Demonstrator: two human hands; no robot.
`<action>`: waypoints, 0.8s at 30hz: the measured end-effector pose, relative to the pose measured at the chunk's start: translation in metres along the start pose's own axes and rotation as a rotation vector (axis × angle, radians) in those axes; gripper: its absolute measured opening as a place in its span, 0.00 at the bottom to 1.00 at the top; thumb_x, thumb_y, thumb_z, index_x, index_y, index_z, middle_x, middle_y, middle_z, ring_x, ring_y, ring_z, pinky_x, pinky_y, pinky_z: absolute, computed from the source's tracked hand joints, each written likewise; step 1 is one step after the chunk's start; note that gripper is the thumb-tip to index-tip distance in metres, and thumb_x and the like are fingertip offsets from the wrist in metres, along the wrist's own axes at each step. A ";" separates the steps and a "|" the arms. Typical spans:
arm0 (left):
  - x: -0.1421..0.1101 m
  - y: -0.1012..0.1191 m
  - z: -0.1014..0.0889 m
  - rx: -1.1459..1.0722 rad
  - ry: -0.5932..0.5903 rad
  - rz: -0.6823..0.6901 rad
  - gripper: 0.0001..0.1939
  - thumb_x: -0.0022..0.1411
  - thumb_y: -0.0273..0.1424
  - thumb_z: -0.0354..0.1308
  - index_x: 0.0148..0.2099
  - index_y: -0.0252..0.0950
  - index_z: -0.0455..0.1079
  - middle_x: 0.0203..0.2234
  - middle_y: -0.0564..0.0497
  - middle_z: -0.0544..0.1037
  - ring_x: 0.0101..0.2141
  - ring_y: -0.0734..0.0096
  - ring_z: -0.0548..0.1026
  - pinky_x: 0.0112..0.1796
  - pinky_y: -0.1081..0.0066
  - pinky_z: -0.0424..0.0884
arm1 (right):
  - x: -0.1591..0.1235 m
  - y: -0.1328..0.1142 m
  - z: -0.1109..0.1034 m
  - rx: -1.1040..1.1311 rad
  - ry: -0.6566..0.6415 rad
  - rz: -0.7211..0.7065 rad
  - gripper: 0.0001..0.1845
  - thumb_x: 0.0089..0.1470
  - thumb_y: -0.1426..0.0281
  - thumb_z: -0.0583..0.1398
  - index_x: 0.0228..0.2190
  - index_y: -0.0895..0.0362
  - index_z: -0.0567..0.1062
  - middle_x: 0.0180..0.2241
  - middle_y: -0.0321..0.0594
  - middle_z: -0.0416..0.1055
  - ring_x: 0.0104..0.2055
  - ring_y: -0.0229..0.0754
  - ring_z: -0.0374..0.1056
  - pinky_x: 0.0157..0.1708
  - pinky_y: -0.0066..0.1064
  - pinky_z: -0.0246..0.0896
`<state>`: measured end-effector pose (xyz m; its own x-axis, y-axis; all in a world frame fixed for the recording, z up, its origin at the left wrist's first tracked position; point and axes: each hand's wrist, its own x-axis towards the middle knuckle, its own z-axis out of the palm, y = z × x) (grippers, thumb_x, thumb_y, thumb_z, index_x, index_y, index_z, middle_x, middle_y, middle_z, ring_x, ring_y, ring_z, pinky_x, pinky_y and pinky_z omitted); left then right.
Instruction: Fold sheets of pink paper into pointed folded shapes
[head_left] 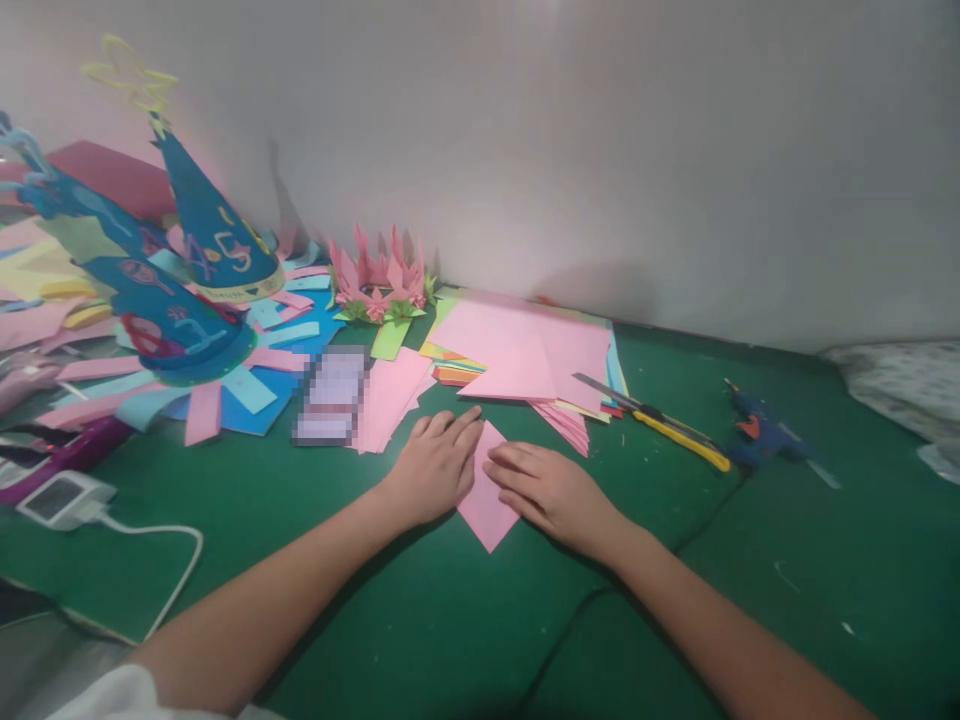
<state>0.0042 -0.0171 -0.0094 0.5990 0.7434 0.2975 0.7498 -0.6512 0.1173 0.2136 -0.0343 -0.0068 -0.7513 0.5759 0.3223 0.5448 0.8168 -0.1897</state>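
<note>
A pink sheet of paper (489, 518) lies on the green table, turned so that one corner points toward me. My left hand (435, 465) rests on its left side with the fingers stretched forward, the index finger reaching near the top corner. From the other side, my right hand (555, 492) lies across the right part of the sheet, fingers extended and pointing left. Both hands are open and press down on the paper, covering its side corners. Just beyond them is a stack of pink and coloured paper (517, 350).
A yellow utility knife (682, 438) and a blue glue gun (766, 430) lie to the right, with a dark cord crossing the table. Blue cone hats (217, 215), a pink paper crown (381, 275), a blurred-out phone (331, 395), pink strips and a white cable (196, 560) occupy the left.
</note>
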 end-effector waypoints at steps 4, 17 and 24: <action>0.000 0.000 -0.003 -0.007 -0.026 -0.019 0.18 0.62 0.28 0.47 0.54 0.38 0.63 0.52 0.46 0.68 0.43 0.58 0.65 0.41 0.59 0.61 | -0.001 0.000 0.000 0.007 -0.015 0.011 0.17 0.61 0.69 0.51 0.49 0.57 0.71 0.48 0.46 0.70 0.52 0.46 0.64 0.51 0.42 0.64; 0.001 -0.020 -0.022 -0.190 -0.082 -0.012 0.16 0.66 0.36 0.48 0.33 0.40 0.76 0.36 0.50 0.73 0.38 0.65 0.65 0.40 0.63 0.59 | 0.001 0.000 -0.001 0.013 -0.038 0.030 0.16 0.61 0.69 0.51 0.48 0.57 0.71 0.49 0.46 0.70 0.52 0.46 0.65 0.52 0.42 0.63; 0.000 -0.037 -0.044 -0.280 -0.221 0.074 0.16 0.65 0.35 0.51 0.29 0.40 0.77 0.33 0.52 0.74 0.35 0.71 0.67 0.43 0.65 0.58 | -0.001 -0.001 -0.002 0.024 -0.040 0.033 0.16 0.61 0.69 0.51 0.48 0.57 0.72 0.49 0.45 0.70 0.52 0.45 0.65 0.52 0.41 0.63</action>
<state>-0.0356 0.0004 0.0284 0.7182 0.6876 0.1067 0.6142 -0.6985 0.3673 0.2149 -0.0356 -0.0049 -0.7479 0.6027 0.2781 0.5604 0.7979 -0.2220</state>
